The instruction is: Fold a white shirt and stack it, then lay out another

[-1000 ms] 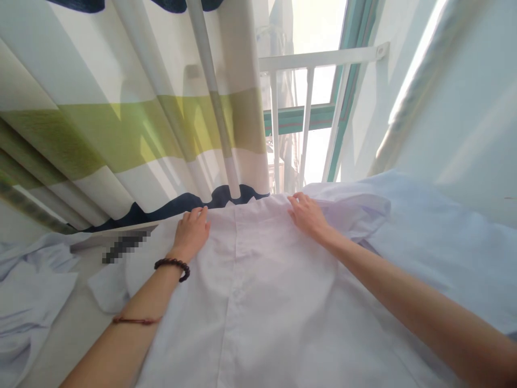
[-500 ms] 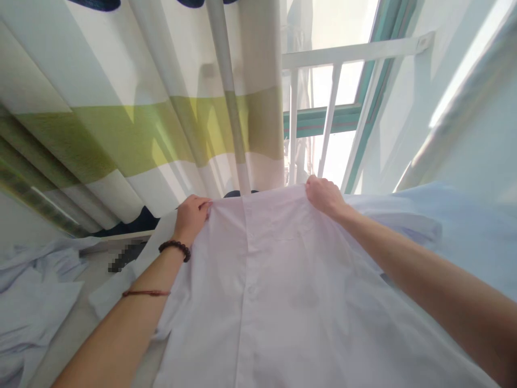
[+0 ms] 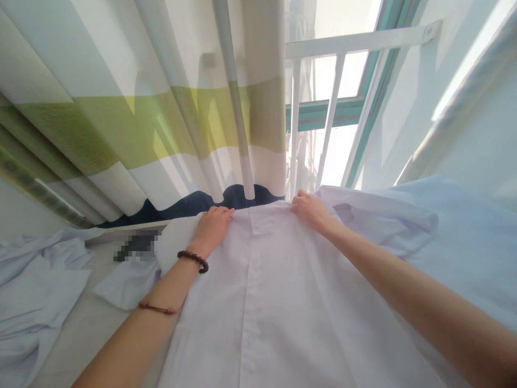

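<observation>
A white button-up shirt [image 3: 278, 291] lies spread out in front of me, its button strip running down the middle. My left hand [image 3: 214, 229] is closed on the shirt's far edge, left of the strip, with the thumb hidden. At the same edge, right of the strip, my right hand [image 3: 310, 211] pinches the cloth in curled fingers. A sleeve [image 3: 388, 215] spreads out beyond my right forearm. Another piece of the white cloth [image 3: 129, 280] lies beside my left forearm. On my left wrist are a dark bead bracelet [image 3: 194, 261] and a thin reddish cord [image 3: 158, 308].
Crumpled white clothes [image 3: 36, 296] lie at the left on a pale surface [image 3: 86, 323]. Light blue cloth [image 3: 472, 237] covers the right side. A striped curtain [image 3: 161, 124] hangs behind, next to a white railing [image 3: 359, 43] before a window. A blurred dark patch [image 3: 137, 245] is near the curtain.
Both hands have moved closer together along the shirt's far edge, and that edge has come down, showing more of the curtain's dark hem. The view has shifted slightly.
</observation>
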A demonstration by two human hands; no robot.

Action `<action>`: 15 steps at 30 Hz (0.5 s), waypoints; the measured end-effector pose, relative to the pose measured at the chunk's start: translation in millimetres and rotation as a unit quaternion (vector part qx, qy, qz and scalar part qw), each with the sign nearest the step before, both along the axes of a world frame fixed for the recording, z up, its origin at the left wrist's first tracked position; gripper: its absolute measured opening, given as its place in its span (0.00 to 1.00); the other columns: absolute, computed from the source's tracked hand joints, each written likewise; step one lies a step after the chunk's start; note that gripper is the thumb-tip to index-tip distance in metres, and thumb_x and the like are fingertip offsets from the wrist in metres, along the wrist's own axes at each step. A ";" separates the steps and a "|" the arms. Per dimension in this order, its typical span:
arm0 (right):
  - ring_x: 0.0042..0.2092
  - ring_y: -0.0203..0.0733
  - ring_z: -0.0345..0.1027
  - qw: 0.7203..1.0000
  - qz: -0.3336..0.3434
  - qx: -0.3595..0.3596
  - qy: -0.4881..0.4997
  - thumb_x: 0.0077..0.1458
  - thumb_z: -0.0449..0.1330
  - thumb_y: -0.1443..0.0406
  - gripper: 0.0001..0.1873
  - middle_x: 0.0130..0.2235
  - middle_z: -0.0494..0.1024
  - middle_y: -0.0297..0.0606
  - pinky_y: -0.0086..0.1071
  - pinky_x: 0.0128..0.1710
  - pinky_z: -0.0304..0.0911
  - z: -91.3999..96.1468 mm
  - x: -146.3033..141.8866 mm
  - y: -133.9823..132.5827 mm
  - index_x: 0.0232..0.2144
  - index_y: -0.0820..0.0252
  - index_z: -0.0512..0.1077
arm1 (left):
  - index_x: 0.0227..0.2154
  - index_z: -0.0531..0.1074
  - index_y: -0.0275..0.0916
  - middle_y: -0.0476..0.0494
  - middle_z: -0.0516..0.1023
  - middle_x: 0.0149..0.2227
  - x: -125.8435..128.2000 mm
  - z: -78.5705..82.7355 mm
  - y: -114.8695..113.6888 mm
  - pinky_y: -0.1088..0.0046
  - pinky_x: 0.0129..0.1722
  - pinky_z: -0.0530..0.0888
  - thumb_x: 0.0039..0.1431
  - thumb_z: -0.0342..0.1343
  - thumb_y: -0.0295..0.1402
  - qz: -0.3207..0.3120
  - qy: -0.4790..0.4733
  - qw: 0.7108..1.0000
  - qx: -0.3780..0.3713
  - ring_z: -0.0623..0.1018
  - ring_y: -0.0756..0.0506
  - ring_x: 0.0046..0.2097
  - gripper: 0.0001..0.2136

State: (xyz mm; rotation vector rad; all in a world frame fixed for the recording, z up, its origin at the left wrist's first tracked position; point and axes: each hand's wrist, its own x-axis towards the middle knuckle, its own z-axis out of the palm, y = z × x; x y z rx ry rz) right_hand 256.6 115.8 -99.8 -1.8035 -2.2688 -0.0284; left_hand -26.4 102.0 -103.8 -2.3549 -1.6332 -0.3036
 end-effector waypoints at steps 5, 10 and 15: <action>0.38 0.38 0.71 0.998 0.045 0.010 0.046 0.58 0.57 0.67 0.11 0.39 0.77 0.39 0.26 0.41 0.61 17.3 22.2 26.4 0.28 0.60 0.79 | 0.46 0.76 0.34 0.44 0.78 0.44 -18.9 25.0 9.7 0.71 0.49 0.68 0.71 0.38 0.33 -0.034 -0.010 0.999 0.009 0.74 0.47 0.48 0.20; 0.47 0.47 0.71 0.993 -0.051 0.064 0.090 0.63 0.47 0.69 0.19 0.53 0.69 0.51 0.35 0.44 0.64 23.0 -1.4 31.8 0.50 0.64 0.72 | 0.52 0.71 0.29 0.35 0.74 0.50 -1.1 39.4 26.1 0.56 0.52 0.66 0.71 0.34 0.30 0.020 -0.030 0.997 0.075 0.71 0.38 0.53 0.21; 0.63 0.57 0.54 0.998 0.003 0.043 0.049 0.62 0.49 0.55 0.31 0.67 0.53 0.50 0.48 0.56 0.57 -3.5 -17.8 -2.6 0.64 0.58 0.55 | 0.59 0.63 0.26 0.29 0.64 0.61 23.1 14.8 3.5 0.52 0.59 0.61 0.68 0.42 0.34 0.015 -0.013 0.998 0.052 0.66 0.34 0.60 0.21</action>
